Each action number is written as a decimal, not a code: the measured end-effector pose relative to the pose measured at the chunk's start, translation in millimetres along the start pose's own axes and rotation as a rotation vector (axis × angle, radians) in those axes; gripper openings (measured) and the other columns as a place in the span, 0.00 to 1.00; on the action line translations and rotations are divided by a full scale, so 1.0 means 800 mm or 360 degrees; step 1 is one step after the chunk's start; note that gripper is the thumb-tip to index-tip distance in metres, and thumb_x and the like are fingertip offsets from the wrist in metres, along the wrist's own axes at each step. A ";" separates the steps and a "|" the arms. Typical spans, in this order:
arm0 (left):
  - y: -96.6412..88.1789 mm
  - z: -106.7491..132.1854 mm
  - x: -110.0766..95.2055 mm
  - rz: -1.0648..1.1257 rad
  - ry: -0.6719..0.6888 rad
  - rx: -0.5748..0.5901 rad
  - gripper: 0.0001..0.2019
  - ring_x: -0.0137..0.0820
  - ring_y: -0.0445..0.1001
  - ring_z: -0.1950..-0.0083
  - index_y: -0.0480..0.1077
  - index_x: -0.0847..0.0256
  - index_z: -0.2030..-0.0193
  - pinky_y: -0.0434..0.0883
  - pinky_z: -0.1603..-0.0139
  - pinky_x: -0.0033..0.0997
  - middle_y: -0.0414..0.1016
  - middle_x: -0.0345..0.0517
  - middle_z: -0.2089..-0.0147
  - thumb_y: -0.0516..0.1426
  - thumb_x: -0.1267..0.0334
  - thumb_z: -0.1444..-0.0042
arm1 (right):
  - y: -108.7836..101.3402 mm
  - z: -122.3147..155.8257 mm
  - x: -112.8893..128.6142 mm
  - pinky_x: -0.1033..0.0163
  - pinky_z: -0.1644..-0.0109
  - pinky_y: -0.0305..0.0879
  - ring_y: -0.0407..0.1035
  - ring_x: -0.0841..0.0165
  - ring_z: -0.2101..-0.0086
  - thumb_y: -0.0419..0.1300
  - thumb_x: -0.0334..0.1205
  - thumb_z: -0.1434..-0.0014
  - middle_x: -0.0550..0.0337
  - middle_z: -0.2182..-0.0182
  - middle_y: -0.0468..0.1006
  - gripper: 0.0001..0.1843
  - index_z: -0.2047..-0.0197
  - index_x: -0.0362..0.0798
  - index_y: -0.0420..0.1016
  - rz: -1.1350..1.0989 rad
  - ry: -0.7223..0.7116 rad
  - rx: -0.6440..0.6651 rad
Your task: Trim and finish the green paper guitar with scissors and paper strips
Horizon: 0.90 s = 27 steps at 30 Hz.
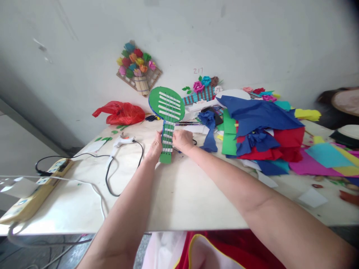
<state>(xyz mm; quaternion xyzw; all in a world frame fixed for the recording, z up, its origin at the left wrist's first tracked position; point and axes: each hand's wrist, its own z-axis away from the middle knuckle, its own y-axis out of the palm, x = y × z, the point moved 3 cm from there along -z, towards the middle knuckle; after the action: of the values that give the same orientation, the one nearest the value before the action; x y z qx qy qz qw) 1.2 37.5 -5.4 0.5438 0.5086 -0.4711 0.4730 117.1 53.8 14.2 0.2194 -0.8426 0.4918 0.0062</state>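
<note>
A green toy guitar (pixel 168 100) made of paper or card stands tilted up over the table, its round body at the top and its neck pointing down toward me. White strips cross both body and neck, and thin dark strings run along it. My left hand (pixel 155 148) grips the left edge of the neck, thumb upward, its other fingers mostly hidden behind. At the neck's right edge, my right hand (pixel 183 139) is curled closed against it; its fingertips are hard to make out.
Left on the table lie a white glue gun (pixel 123 141) with a black cord and a yellow power strip (pixel 36 190). A red plastic bag (pixel 122 113) sits behind. Blue cloth-like sheets (pixel 258 114) and coloured paper pile up at right. A flower craft (pixel 137 65) hangs on the wall.
</note>
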 end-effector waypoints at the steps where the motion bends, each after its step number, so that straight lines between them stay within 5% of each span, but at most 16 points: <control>1: -0.002 -0.002 0.002 0.0020 0.0000 -0.0008 0.29 0.27 0.72 0.77 0.59 0.55 0.42 0.68 0.80 0.22 0.73 0.43 0.72 0.40 0.42 0.44 | 0.000 0.001 0.001 0.63 0.64 0.58 0.69 0.63 0.63 0.47 0.36 0.45 0.51 0.65 0.77 0.14 0.65 0.44 0.74 0.0005 -0.0038 -0.0014; 27: -0.012 -0.014 0.009 0.0380 -0.0042 -0.0061 0.31 0.30 0.75 0.73 0.61 0.58 0.45 0.71 0.76 0.25 0.74 0.45 0.72 0.40 0.40 0.46 | 0.010 0.000 -0.010 0.64 0.68 0.49 0.66 0.67 0.68 0.48 0.35 0.47 0.58 0.69 0.76 0.11 0.69 0.48 0.72 -0.0377 0.0004 -0.0270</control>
<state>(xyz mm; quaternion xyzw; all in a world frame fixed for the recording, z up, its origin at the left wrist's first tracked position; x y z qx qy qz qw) -7.6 49.4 -11.7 0.5851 0.4428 -0.4086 0.5428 121.4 60.1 5.4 0.3155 -0.8493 0.4149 0.0837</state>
